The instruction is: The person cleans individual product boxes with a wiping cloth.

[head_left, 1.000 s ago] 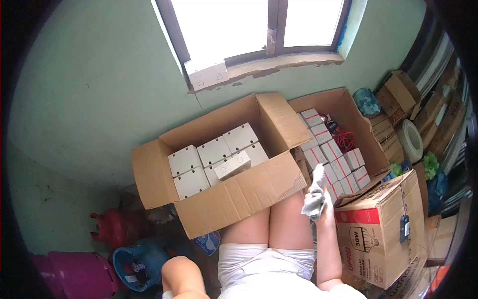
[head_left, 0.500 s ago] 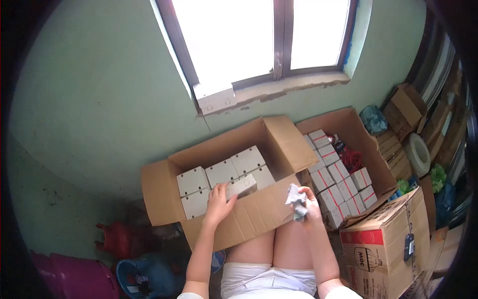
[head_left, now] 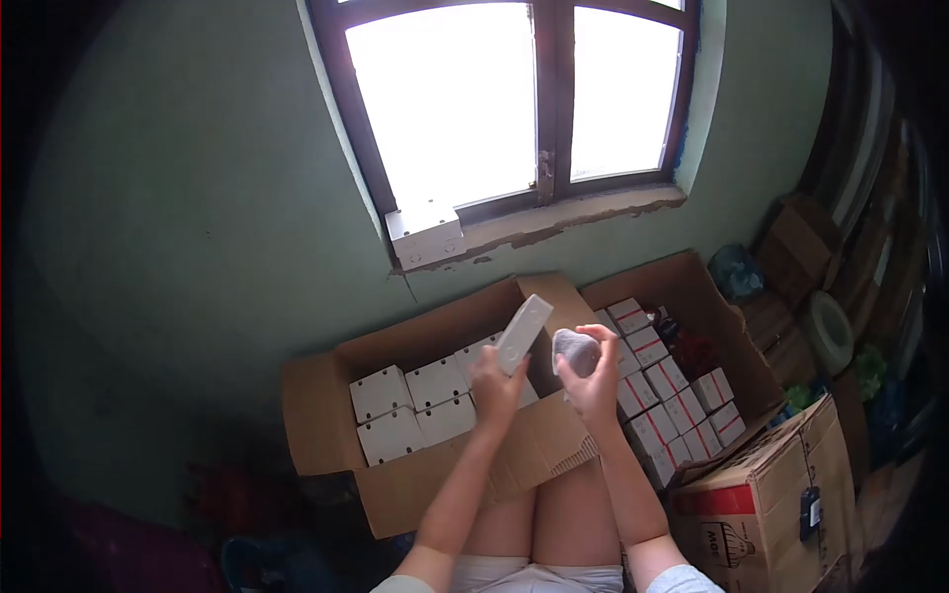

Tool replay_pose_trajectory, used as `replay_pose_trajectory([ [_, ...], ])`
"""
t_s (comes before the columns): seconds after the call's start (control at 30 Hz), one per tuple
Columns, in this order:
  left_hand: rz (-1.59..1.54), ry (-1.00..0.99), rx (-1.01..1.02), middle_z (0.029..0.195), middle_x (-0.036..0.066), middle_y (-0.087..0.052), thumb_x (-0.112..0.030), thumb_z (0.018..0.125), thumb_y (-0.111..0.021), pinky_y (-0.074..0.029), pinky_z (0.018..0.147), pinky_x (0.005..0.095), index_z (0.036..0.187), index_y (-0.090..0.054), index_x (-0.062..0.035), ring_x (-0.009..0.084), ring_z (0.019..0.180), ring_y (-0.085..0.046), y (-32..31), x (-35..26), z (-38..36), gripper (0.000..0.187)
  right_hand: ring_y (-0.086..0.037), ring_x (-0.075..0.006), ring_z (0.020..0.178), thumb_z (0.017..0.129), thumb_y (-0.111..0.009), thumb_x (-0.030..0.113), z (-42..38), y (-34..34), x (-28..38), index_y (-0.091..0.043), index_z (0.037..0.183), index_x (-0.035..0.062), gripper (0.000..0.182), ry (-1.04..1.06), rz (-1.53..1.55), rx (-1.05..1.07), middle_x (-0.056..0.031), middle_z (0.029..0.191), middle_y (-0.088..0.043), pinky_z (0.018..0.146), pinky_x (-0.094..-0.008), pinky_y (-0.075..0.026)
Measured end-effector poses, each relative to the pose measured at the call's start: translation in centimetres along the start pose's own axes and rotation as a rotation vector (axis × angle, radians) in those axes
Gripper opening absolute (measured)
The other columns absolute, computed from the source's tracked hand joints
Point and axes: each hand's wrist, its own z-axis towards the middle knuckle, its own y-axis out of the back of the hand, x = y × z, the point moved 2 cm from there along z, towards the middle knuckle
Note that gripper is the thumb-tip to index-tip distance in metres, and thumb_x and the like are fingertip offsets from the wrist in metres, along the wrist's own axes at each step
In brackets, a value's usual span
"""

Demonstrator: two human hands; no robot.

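Note:
My left hand (head_left: 497, 387) grips a white box (head_left: 524, 334), tilted up above the open cardboard carton (head_left: 415, 321). Just to its right, my right hand (head_left: 593, 385) has its fingers wrapped round a crumpled grey-white cloth (head_left: 575, 352). The two held things are close together but apart. Inside the carton below, several white boxes (head_left: 390, 435) with small dark marks stand in rows. My forearms reach over the carton's front flap.
A second carton (head_left: 692, 272) at the right holds several small boxes with red stripes (head_left: 667, 378). In front of it stands a closed carton (head_left: 732, 499). A white box (head_left: 425, 235) sits on the window sill (head_left: 554, 225). Dim containers are at the lower left.
My left hand has lifted the white box up and to the right, out of the carton. My right hand has risen with the cloth towards it. The view has tilted up slightly and darkened.

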Motion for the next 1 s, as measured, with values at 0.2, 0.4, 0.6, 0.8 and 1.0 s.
replay_pose_trajectory([
  [0.2, -0.249, -0.085, 0.031, 0.103, 0.024, -0.057, -0.011, 0.078, -0.074, -0.046, 0.086, 0.0515, 0.112, -0.046, -0.0003, 0.0450, 0.099, -0.055, -5.8, 0.7, -2.7, 0.046, -0.062, -0.0296, 0.098, 0.070, -0.071, -0.006, -3.1, 0.6, -0.9, -0.068, 0.112, 0.0094, 0.046, 0.261, -0.145, 0.245, -0.0106, 0.112, -0.069, 0.090, -0.0378, -0.049],
  [0.4, -0.255, 0.009, 0.009, 0.109, 0.022, -0.058, -0.030, 0.078, -0.082, -0.048, 0.085, 0.0490, 0.115, -0.046, -0.0038, 0.0437, 0.101, -0.059, -5.5, 1.8, -3.2, 0.058, -0.062, -0.0307, 0.104, 0.076, -0.067, -0.007, 1.1, 1.6, -3.3, -0.070, 0.117, 0.0079, 0.044, 0.188, -0.244, 0.105, -0.0113, 0.119, -0.067, 0.093, -0.0392, -0.048],
  [0.6, -0.390, -0.073, 0.127, 0.115, 0.016, -0.066, -0.012, 0.077, -0.075, -0.052, 0.090, 0.0446, 0.130, -0.055, -0.0103, 0.0374, 0.108, -0.063, -5.3, 1.6, -2.9, 0.056, -0.058, -0.0368, 0.101, 0.073, -0.069, 0.000, -2.1, -0.4, -2.5, -0.061, 0.126, 0.0007, 0.054, 0.426, -0.299, 0.414, -0.0174, 0.121, -0.065, 0.095, -0.0428, -0.047],
  [0.8, -0.311, -0.069, 0.204, 0.108, 0.019, -0.068, -0.023, 0.074, -0.077, -0.054, 0.082, 0.0441, 0.131, -0.055, -0.0205, 0.0379, 0.099, -0.066, -5.4, 1.6, -2.9, 0.062, -0.055, -0.0350, 0.103, 0.076, -0.068, 0.002, -0.7, 0.1, -3.6, -0.059, 0.124, -0.0023, 0.050, 0.384, -0.556, 0.169, -0.0175, 0.121, -0.061, 0.091, -0.0425, -0.049],
  [1.0, -0.346, 0.064, 0.250, 0.112, 0.018, -0.069, -0.020, 0.078, -0.077, -0.055, 0.084, 0.0417, 0.131, -0.053, -0.0180, 0.0360, 0.103, -0.067, -5.6, 2.4, -2.7, 0.058, -0.058, -0.0366, 0.099, 0.076, -0.067, 0.001, -2.7, -0.1, -2.5, -0.063, 0.119, -0.0009, 0.043, 0.425, -0.420, 0.531, -0.0160, 0.115, -0.063, 0.092, -0.0440, -0.048],
])
